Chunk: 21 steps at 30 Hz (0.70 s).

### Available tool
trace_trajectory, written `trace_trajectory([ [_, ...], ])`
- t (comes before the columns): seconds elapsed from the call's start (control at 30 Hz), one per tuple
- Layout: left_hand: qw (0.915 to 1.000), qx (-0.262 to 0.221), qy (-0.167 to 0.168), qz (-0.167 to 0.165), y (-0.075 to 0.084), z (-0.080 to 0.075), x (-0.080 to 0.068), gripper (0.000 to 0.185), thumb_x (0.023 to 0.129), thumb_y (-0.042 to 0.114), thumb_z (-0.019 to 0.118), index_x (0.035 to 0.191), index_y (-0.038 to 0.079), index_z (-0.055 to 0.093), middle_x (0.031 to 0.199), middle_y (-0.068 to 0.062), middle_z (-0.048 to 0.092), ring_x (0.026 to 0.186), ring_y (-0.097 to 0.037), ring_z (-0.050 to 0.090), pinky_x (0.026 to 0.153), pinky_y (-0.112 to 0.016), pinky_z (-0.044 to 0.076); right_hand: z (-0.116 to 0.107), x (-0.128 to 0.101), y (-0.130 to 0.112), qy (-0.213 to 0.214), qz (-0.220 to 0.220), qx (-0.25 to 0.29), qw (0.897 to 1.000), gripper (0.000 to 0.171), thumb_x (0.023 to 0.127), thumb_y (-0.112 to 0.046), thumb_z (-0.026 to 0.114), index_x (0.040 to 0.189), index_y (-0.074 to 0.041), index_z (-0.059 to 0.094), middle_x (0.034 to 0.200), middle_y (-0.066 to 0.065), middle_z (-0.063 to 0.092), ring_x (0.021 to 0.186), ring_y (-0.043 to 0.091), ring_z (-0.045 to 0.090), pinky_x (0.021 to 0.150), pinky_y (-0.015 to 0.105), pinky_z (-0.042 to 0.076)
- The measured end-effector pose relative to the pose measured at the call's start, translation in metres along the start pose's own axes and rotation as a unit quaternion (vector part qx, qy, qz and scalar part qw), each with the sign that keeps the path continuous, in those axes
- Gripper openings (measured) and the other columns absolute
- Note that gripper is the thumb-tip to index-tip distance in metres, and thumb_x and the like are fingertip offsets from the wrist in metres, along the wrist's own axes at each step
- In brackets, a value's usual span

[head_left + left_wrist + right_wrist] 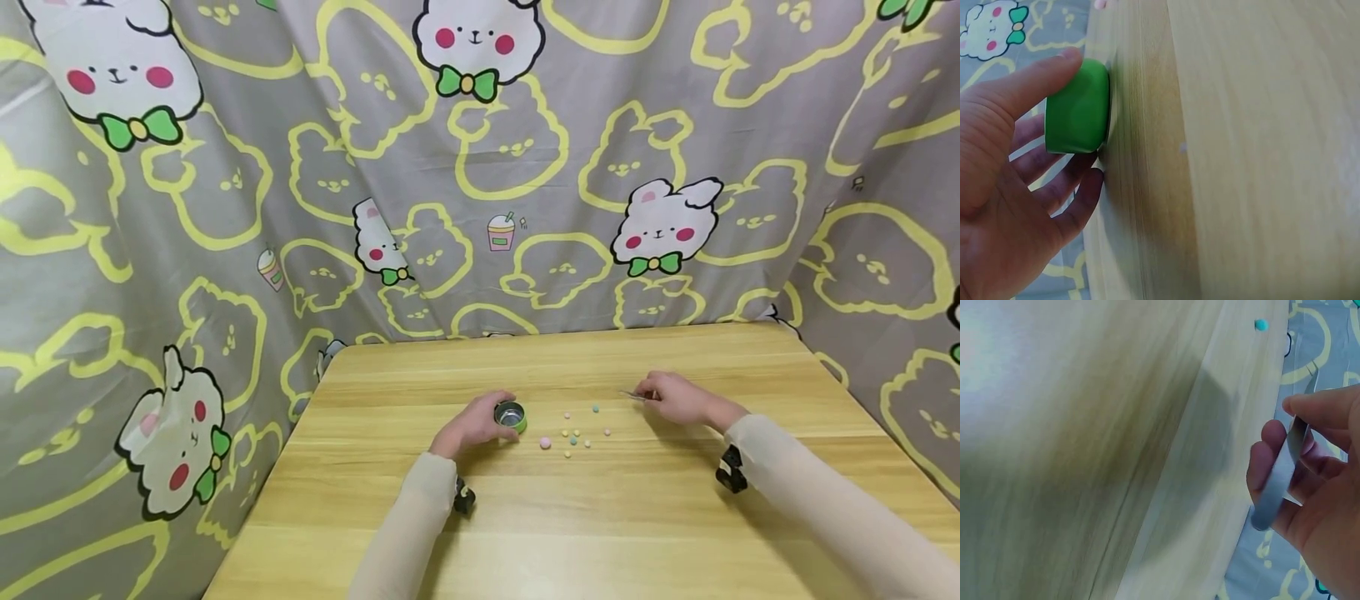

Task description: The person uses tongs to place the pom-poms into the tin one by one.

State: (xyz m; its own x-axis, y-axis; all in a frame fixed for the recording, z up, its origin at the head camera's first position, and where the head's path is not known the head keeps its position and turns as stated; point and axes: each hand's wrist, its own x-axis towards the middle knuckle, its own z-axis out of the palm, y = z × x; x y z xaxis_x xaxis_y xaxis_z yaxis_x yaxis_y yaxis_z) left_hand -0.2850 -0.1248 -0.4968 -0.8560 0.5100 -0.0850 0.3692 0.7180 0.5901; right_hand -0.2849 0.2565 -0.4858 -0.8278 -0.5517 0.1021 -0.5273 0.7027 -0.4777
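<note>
A small green tin point(511, 415) with a shiny inside stands on the wooden table point(585, 517). My left hand point(474, 425) grips the tin point(1079, 109) from its left side, thumb and fingers curled round it. My right hand point(671, 397) pinches a pair of metal tweezers point(633, 395) whose tips point left. In the right wrist view the tweezers point(1282, 472) lie between thumb and fingers. Several small coloured beads point(573, 433) are scattered on the table between the hands, with one teal bead point(1261, 325) apart from them.
A grey cloth printed with white rabbits point(480, 167) hangs behind and around the table. The table's far edge point(555, 333) meets the cloth. Bare wood lies in front of both forearms.
</note>
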Motion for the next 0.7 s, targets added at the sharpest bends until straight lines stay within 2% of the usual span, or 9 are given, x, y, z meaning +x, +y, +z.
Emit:
trace_trajectory([
  [0.17, 0.9999, -0.009, -0.001, -0.010, 0.000, 0.000, 0.000, 0.068, 0.078, 0.029, 0.079, 0.135, 0.008, 0.048, 0.136, -0.007, 0.049, 0.125, -0.024, 0.044, 0.102, -0.039, 0.035, 0.001, -0.006, -0.006, -0.006, -0.008, -0.010, 1.000, 0.015, 0.089, -0.002, 0.060, 0.102, -0.004, 0.069, 0.085, -0.002, 0.055, 0.072, 0.011, 0.050, 0.062, 0.030, 0.043],
  [0.43, 0.9994, -0.028, 0.003, -0.019, -0.002, 0.000, 0.001, 0.062, 0.079, 0.027, 0.078, 0.132, 0.010, 0.051, 0.129, -0.006, 0.054, 0.119, -0.023, 0.049, 0.098, -0.039, 0.038, 0.010, -0.008, -0.006, -0.014, -0.056, -0.035, 0.998, 0.012, 0.088, -0.004, 0.062, 0.097, -0.006, 0.070, 0.088, -0.002, 0.060, 0.081, 0.014, 0.058, 0.071, 0.036, 0.048],
  [0.7, 0.9994, -0.025, 0.003, -0.021, -0.002, 0.000, 0.002, 0.061, 0.078, 0.026, 0.079, 0.131, 0.010, 0.052, 0.127, -0.004, 0.055, 0.117, -0.020, 0.049, 0.099, -0.036, 0.037, 0.021, -0.006, -0.009, -0.032, -0.081, -0.032, 0.996, 0.013, 0.089, -0.004, 0.060, 0.097, -0.006, 0.070, 0.086, -0.006, 0.055, 0.078, 0.009, 0.053, 0.067, 0.032, 0.047],
])
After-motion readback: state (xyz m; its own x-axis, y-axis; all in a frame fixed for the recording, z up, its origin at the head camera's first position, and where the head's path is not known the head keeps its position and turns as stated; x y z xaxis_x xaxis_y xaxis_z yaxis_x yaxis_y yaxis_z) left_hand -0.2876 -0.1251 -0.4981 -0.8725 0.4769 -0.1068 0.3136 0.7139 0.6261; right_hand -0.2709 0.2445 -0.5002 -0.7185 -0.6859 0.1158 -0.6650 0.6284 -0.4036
